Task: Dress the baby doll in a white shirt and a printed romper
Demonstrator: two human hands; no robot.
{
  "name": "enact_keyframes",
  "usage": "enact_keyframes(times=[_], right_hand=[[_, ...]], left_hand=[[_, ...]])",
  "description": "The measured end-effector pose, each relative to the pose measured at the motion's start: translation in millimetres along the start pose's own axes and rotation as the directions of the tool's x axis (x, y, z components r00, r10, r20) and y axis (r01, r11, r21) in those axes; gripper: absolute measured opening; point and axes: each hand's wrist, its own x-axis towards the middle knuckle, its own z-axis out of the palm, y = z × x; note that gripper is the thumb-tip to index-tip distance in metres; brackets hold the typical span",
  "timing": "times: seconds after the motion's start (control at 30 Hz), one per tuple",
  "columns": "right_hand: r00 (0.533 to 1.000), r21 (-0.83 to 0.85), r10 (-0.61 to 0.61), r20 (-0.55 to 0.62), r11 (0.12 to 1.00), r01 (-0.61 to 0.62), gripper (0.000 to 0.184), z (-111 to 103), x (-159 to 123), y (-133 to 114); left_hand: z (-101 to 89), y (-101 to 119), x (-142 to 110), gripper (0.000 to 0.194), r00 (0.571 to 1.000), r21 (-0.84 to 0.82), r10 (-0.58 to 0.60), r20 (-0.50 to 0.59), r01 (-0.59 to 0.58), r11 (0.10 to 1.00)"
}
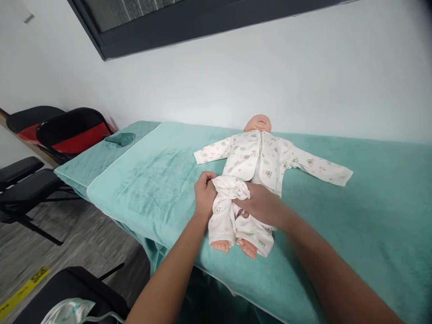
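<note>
A baby doll (259, 123) lies on its back on a teal-covered table, head toward the wall. It wears a white printed jacket (241, 155) with both sleeves spread out. White printed baby trousers (222, 225) cover its legs, and both feet stick out of the leg openings. My left hand (205, 193) is closed on the bunched waist of the trousers at the left side. On the other side, my right hand (263, 204) grips the gathered waist fabric, some fingers hidden beneath it. The waistband sits bunched around the doll's upper legs, below the jacket hem.
The teal cover (135, 180) drapes over the table's front edge. Black and red folding chairs (77, 130) stand at the left. A black chair (70, 288) at the lower left bears a white item with a cord or strap. A white wall (303, 76) rises behind the table.
</note>
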Motion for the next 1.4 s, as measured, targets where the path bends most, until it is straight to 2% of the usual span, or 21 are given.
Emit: enact_keyframes(times=[0.13,0.3,0.37,0.47,0.57,0.63,0.73,0.8,0.9,1.0,1.1,1.17,1.23,1.33,1.4], right_hand=[[1.0,0.0,-0.012,0.005,1.0,0.012,0.011,-0.6,-1.3,-0.2],[0.999,-0.004,-0.004,0.032,1.0,0.004,0.011,-1.0,-2.2,0.5],[1.0,0.006,0.002,0.026,1.0,-0.003,0.008,0.6,-1.5,0.1],[1.0,0.032,0.0,0.0,0.999,0.0,0.011,1.8,-1.8,-2.6],[1.0,0.005,-0.014,-0.02,1.0,0.014,0.019,-4.8,-6.0,-6.3],[0.995,-0.07,-0.05,-0.091,0.997,0.044,0.025,-13.8,-9.8,-6.6],[0.957,-0.075,-0.11,-0.269,0.993,0.093,0.031,-26.0,-12.0,-2.2],[0.912,0.015,-0.109,-0.396,0.992,0.125,0.03,-29.0,-10.1,2.3],[0.83,0.072,-0.097,-0.549,0.984,0.162,0.03,-27.8,-4.8,8.3],[0.752,0.023,-0.122,-0.647,0.984,0.178,0.03,-29.5,0.8,15.1],[0.668,-0.168,-0.213,-0.713,0.977,0.133,0.026,-35.2,8.6,27.2],[0.644,-0.37,-0.333,-0.689,0.925,0.082,0.031,-36.5,14.6,37.0],[0.653,-0.551,-0.421,-0.63,0.834,0.007,0.032,-33.8,19.2,44.4],[0.67,-0.692,-0.469,-0.576,0.715,-0.095,0.017,-25.9,21.0,47.3],[0.671,-0.709,-0.477,-0.568,0.698,-0.104,0.016,-22.9,19.7,44.7]], left_hand=[[2.4,1.1,2.7,0.014,0.998,0.018,0.038,-0.047,-0.037,0.999],[6.7,3.9,17.3,0.017,0.986,0.086,0.138,-0.092,-0.13,0.988],[8.4,4.5,22.8,0.017,0.988,0.087,0.126,-0.086,-0.119,0.989],[9.2,4.2,29.0,0.015,1.0,0.019,0.017,-0.006,-0.017,1.0],[5.4,6.2,33.3,0.011,0.99,-0.129,-0.074,0.118,0.09,0.988],[0.9,11.4,34.6,0.009,0.977,-0.215,-0.106,0.186,0.146,0.966],[-3.6,26.9,33.3,0.014,0.949,-0.175,-0.129,0.288,0.184,0.967],[-2.7,40.5,31.5,0.017,0.928,-0.079,-0.076,0.364,0.112,0.99],[2.6,58.3,30.4,0.022,0.873,0.022,0.09,0.479,-0.114,0.993],[7.9,66.2,31.0,0.029,0.802,0.127,0.164,0.574,-0.285,0.95],[12.4,66.7,28.8,0.045,0.743,0.297,0.145,0.654,-0.427,0.854],[17.4,67.3,24.1,0.047,0.74,0.434,0.107,0.664,-0.498,0.751],[24.5,69.5,17.1,0.044,0.762,0.561,0.075,0.644,-0.536,0.631],[36.6,73.8,7.0,0.04,0.793,0.677,0.085,0.604,-0.566,0.47],[42.0,76.0,3.6,0.033,0.82,0.689,0.128,0.557,-0.543,0.48]])
